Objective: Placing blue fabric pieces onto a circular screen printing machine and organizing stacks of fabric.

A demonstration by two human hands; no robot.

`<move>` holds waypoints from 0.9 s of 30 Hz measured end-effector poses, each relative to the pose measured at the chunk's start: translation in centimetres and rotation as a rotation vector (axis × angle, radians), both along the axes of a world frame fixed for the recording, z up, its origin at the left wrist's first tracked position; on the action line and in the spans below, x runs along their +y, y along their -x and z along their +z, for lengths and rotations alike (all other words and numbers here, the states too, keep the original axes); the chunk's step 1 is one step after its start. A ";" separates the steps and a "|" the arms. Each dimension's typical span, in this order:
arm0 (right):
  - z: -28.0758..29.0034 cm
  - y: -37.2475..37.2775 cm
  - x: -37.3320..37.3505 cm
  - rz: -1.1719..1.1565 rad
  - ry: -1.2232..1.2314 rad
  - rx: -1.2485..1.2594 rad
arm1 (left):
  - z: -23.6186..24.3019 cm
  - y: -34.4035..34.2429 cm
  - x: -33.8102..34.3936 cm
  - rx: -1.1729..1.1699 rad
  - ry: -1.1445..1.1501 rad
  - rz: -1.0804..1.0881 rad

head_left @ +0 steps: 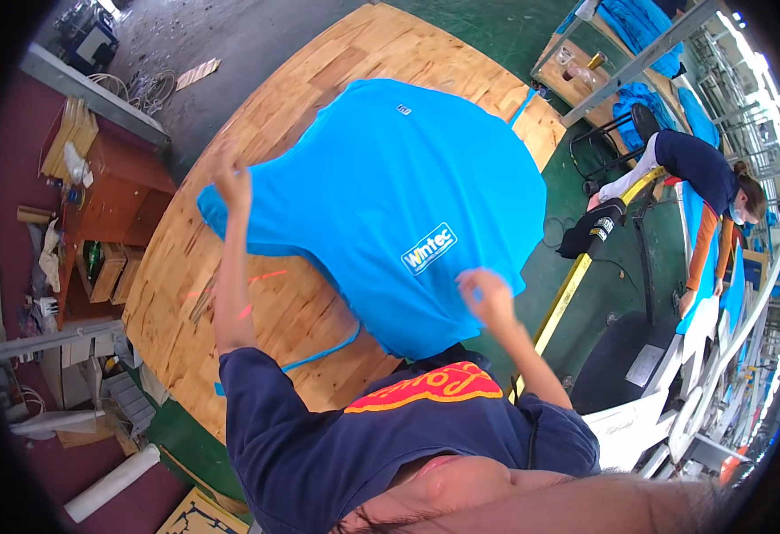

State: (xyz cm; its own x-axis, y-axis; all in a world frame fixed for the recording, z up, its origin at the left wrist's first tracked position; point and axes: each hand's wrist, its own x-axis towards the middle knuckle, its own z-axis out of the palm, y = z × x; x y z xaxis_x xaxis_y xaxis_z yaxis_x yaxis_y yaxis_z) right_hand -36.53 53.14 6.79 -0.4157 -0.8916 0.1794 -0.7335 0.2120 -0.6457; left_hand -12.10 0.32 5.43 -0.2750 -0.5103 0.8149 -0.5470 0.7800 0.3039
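Desk (163, 303), wooden, runs left to centre in my feed. My left hand (231, 182), blurred, is at the narrow left end of the blue garment (381, 187); can't tell if that grip is apart or clamped. Garment lies spread on the desk, overhanging its right edge; thin blue strip (326, 353) below. My right hand (490, 298), blurred, at garment's lower right, grip unclear too. Far right, co-worker (697, 165) bends over blue fabric (700, 309).

Pale wooden table (363, 44), patchwork grain, printed blue fabric (426, 187) spread across it, overhanging right edge, narrow blue strip (323, 354) on near side, second short strip (524, 107) near far right corner
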 end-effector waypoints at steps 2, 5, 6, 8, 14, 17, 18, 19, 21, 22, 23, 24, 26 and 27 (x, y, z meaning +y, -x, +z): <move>-1.1 7.1 -1.6 -0.371 -0.019 0.020 | 0.9 7.3 2.2 -0.111 -0.404 -0.162; -3.4 14.9 -2.9 -0.598 -0.075 0.220 | 0.8 18.5 6.4 -0.136 -0.457 -0.493; -4.1 16.6 -3.1 -0.684 -0.143 0.268 | 0.6 21.7 7.5 -0.188 -0.523 -0.524; -5.7 18.2 -3.4 -0.704 -0.131 0.259 | -0.3 27.1 9.2 -0.270 -0.492 -0.555; -4.8 19.2 -3.9 -0.644 0.075 -0.314 | -2.4 33.9 9.6 -0.423 -0.345 -0.618; -2.0 19.9 -4.1 -0.606 0.199 -0.390 | -2.1 34.1 8.8 -0.479 -0.365 -0.600; -1.3 20.3 -4.2 -0.643 0.166 -0.387 | -2.0 34.2 8.6 -0.465 -0.370 -0.579; -0.9 20.9 -4.4 -0.620 0.182 -0.341 | -2.0 34.2 8.4 -0.391 -0.461 -0.588; -1.1 22.3 -5.2 -0.599 0.257 -0.249 | -2.1 34.6 8.3 -0.332 -0.516 -0.548; -1.6 23.0 -5.5 -0.638 0.226 -0.268 | -2.3 34.8 8.3 -0.213 -0.526 -0.515; -2.4 23.8 -5.8 -0.650 0.130 -0.277 | -2.7 35.0 8.5 -0.178 -0.508 -0.480; -3.2 24.5 -6.0 -0.643 0.052 -0.282 | -3.0 35.2 8.7 -0.200 -0.520 -0.490; -4.9 25.0 -6.3 -0.629 0.073 -0.226 | -3.7 35.4 8.7 -0.209 -0.576 -0.486; -5.5 24.9 -6.2 -0.646 0.075 -0.204 | -4.0 35.2 8.7 -0.198 -0.532 -0.497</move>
